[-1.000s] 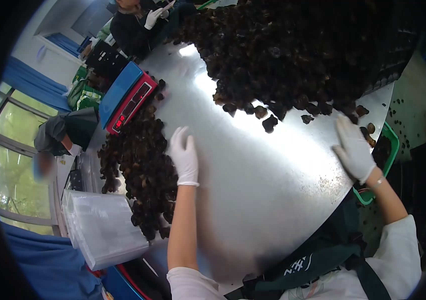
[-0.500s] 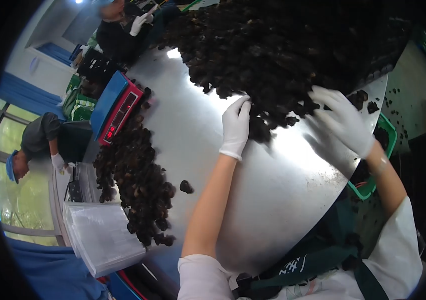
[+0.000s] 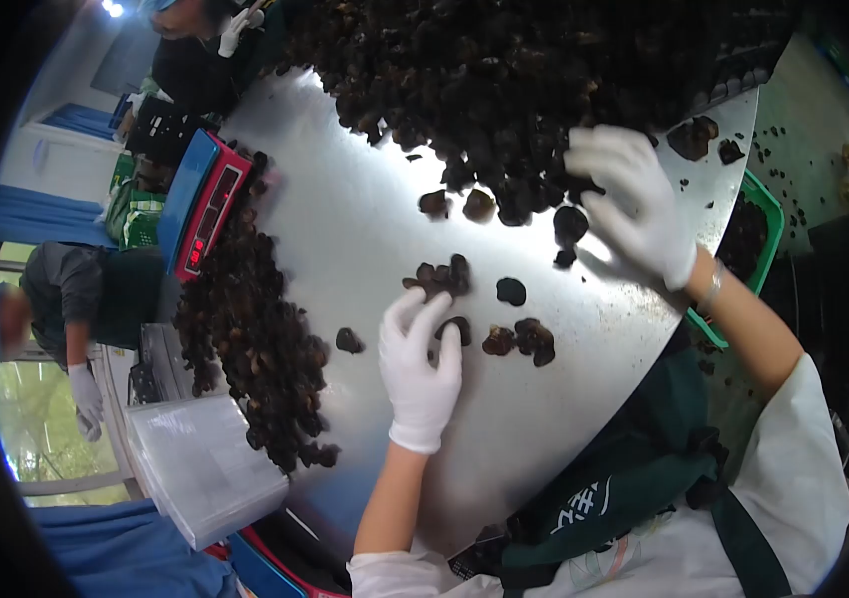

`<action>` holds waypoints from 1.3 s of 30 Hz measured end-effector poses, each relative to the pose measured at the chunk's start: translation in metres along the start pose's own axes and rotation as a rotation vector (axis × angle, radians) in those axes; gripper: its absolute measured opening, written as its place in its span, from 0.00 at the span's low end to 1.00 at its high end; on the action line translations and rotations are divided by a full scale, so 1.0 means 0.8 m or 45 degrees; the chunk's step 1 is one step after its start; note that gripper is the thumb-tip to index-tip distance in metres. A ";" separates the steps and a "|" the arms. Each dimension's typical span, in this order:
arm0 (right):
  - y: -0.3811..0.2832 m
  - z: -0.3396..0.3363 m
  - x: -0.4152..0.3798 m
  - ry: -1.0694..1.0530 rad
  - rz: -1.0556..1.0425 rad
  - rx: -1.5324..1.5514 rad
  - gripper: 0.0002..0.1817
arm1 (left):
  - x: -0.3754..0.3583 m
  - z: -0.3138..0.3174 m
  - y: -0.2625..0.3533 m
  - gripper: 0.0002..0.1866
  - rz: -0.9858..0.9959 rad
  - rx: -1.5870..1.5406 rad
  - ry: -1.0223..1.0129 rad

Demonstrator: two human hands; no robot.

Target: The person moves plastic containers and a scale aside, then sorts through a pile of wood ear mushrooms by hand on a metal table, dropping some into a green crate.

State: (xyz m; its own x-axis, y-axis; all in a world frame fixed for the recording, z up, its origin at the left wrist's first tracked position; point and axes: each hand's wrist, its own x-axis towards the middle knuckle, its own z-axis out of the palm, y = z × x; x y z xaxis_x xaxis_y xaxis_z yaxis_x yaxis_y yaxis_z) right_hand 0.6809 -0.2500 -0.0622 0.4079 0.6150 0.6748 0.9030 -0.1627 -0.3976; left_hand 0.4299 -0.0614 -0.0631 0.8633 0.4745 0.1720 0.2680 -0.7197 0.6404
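Note:
Both my hands wear white gloves. My left hand (image 3: pixel 421 369) is low over the metal table (image 3: pixel 375 219), fingers apart, beside a small cluster of dark, mushroom-like pieces (image 3: pixel 441 277); one more piece lies between its thumb and fingers. At the near edge of the large dark heap (image 3: pixel 504 90), my right hand (image 3: pixel 634 199) has its fingers spread, with dark pieces right by the fingertips. Several loose pieces (image 3: pixel 511 291) lie between the two hands.
A long pile of dark pieces (image 3: pixel 255 349) runs along the table's left side, beside a red and blue scale (image 3: pixel 207 204) and clear plastic sheets (image 3: pixel 205 463). A green crate (image 3: pixel 771 234) stands below the right edge. Two other people are at the left and upper left.
My left hand has moved down and left from the heap, and loose pieces now lie around it. My right hand has shifted slightly up and left. The person at left has lowered their hand.

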 end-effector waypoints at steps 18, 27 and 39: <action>-0.100 -0.013 -0.034 -0.238 -0.010 -0.105 0.22 | -0.060 -0.025 0.010 0.28 -0.004 0.109 0.066; -0.133 0.008 -0.029 -0.422 -0.069 0.160 0.11 | -0.078 -0.037 -0.004 0.27 -0.168 0.021 0.109; -0.025 -0.110 -0.124 0.486 0.468 -0.452 0.14 | -0.049 -0.018 -0.028 0.39 0.065 0.059 0.043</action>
State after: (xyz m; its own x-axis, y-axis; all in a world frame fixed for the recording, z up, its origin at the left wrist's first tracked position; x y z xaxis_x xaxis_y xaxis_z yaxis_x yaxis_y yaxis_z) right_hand 0.6345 -0.3758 -0.0665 0.6600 0.1629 0.7334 0.6577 -0.5972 -0.4591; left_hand 0.3840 -0.0567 -0.0731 0.8619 0.4525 0.2291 0.2438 -0.7658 0.5951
